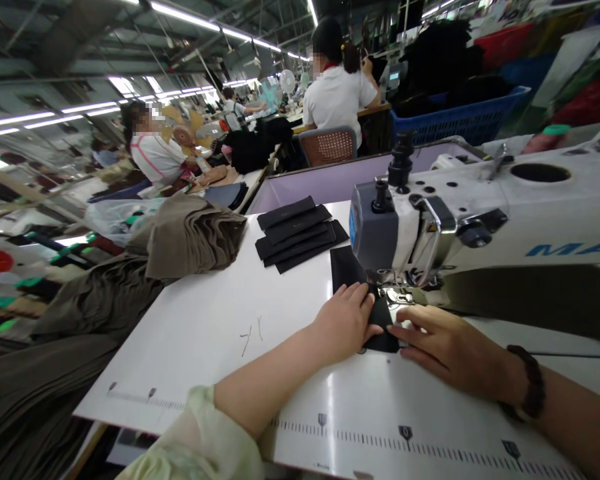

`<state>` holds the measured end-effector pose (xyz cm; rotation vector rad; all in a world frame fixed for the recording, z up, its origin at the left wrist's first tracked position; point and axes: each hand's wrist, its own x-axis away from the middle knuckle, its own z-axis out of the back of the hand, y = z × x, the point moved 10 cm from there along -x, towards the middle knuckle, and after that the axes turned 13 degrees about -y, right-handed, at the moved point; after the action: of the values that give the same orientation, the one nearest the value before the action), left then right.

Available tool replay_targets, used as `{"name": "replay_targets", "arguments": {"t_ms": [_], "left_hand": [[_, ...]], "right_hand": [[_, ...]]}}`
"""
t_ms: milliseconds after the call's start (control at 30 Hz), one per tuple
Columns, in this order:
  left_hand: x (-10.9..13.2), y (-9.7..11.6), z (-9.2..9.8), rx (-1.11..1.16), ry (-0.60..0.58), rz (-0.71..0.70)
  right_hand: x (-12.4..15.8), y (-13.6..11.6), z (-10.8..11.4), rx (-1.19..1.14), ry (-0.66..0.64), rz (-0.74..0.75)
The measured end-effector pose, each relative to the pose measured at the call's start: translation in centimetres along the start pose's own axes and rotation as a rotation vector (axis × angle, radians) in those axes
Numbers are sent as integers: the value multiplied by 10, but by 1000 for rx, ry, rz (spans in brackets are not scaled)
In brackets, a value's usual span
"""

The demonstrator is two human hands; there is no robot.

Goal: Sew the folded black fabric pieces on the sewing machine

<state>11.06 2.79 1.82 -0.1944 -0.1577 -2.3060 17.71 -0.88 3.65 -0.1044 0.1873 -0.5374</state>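
At sewing machine (480, 227) on desk (220, 320), left hand (347, 320) & right hand (445, 347) flat, fingers spread, pressing black fabric piece (383, 327), gripping nothing, black stack (297, 233) behind.

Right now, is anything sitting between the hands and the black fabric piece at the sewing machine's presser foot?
Nothing visible. The left hand lies flat on the black fabric piece, and the right hand touches its right edge. The piece runs straight under the presser foot; the stack of black pieces lies well behind.

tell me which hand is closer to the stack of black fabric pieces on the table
Left. The left hand lies flat on the black piece at the needle, just below the stack of black fabric pieces. The right hand rests farther right, under the sewing machine.
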Motion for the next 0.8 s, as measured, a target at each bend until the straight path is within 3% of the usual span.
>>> {"name": "replay_targets", "arguments": {"t_ms": [233, 800], "left_hand": [[-3, -11, -2, 82, 75, -4], [-6, -13, 2, 110, 63, -35]], "right_hand": [[-3, 10, 0, -48, 2, -54], [-5, 13, -1, -36, 23, -95]]}}
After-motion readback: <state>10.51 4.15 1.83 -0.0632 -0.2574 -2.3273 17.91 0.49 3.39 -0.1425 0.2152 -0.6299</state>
